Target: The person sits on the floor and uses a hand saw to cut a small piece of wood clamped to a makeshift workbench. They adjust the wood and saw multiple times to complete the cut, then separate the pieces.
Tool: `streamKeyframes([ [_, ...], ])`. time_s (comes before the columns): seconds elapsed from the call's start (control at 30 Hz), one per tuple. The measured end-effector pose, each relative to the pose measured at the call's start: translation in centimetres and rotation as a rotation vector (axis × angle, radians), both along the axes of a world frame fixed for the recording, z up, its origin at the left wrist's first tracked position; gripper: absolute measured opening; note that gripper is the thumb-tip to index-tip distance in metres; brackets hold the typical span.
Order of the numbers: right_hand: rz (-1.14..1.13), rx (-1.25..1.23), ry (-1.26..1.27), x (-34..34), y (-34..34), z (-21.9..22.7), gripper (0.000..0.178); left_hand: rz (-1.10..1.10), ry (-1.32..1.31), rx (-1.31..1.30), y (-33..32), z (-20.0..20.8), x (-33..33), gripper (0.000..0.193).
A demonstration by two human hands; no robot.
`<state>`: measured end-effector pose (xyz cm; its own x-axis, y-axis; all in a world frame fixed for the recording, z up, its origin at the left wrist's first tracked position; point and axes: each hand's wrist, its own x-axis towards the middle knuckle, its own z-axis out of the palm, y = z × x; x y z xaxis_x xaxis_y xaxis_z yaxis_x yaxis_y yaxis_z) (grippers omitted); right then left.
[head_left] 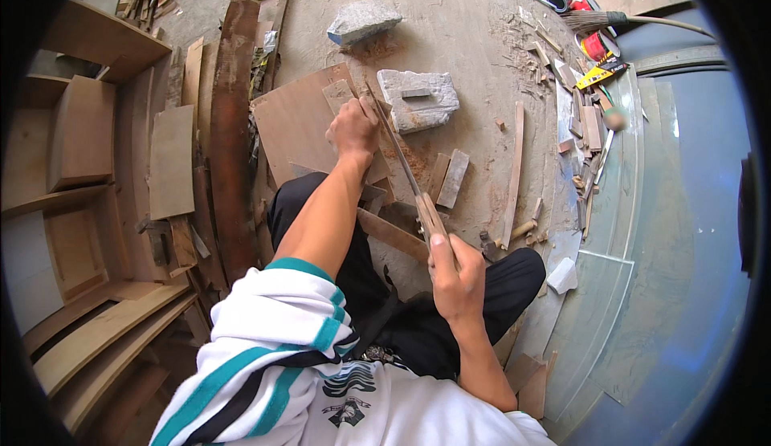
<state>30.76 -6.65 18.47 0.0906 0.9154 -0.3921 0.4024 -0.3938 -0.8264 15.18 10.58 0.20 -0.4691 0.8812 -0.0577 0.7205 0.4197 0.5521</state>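
My right hand [456,279] is wrapped round the wooden handle of a handsaw [404,159]. The saw's thin blade, seen nearly edge-on, slants away from me to the upper left. Beside the blade's far end, my left hand [354,130] is closed on a small piece of wood [337,94], pressing it down over a flat brown board [289,121]. My left fingertips are partly hidden. Reddish sawdust lies just right of the blade. A pale stone block [434,107] with a small grey bar [416,93] on top stands right of the blade.
Another stone [363,22] lies farther off. Two short offcuts [454,179] and a long strip [514,175] rest on the floor at right. Planks [230,117] and wooden cabinet frames [84,133] line the left. Glass sheets [642,205], scraps and a broom [594,20] occupy the right.
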Motion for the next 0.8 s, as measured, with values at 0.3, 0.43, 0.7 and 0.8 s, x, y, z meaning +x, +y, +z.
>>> streamKeyframes([
  [0.3,0.095,0.137,-0.116,-3.5,5.5,-3.9,0.044,-0.002,0.049,0.077,0.2,-1.9,-1.1,0.039],
  [0.43,0.044,0.062,-0.024,-0.1,0.4,2.2,0.041,-0.005,0.031,0.06,0.7,-0.4,-0.4,0.043],
  [0.7,0.094,0.125,-0.059,-3.7,8.0,-6.5,0.047,-0.001,0.029,0.07,-0.4,-2.5,-1.0,0.038],
  [0.8,0.107,0.005,-0.01,0.5,-0.7,0.1,0.039,0.017,0.013,0.092,-0.5,-1.5,-0.7,0.039],
])
